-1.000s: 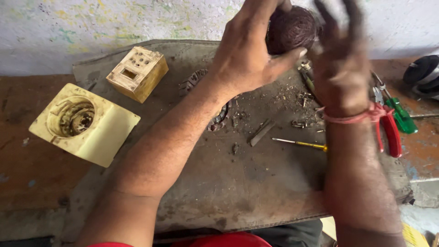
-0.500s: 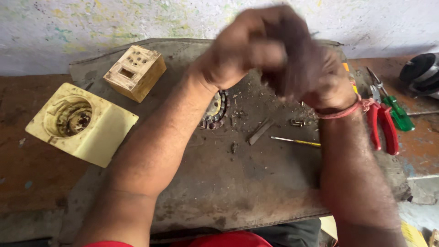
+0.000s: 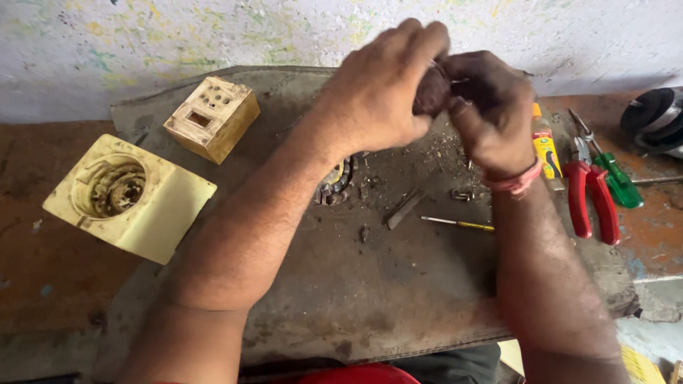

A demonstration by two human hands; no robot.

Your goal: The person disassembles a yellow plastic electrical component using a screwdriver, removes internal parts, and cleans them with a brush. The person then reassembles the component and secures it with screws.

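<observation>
Dark grimy round part (image 3: 430, 92) held above desk (image 3: 370, 284), left hand (image 3: 384, 92) wrapped over it, right hand (image 3: 491, 107) pinching its side. Greasy grip, so slip seems likely; it'd drop onto loose bits (image 3: 398, 192), maybe knock glue bottle (image 3: 546, 146).

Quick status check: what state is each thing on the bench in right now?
Left hand: raised, fingers closed around the dark round part.
Right hand: raised, gripping the same part.
Dark round part: held off the mat, mostly hidden.
Red-handled pliers: lying flat, handles apart.
Green-handled screwdriver: lying flat.
Large yellow plastic housing: open cavity facing up.
Small tan block: sitting on the grey mat.
</observation>
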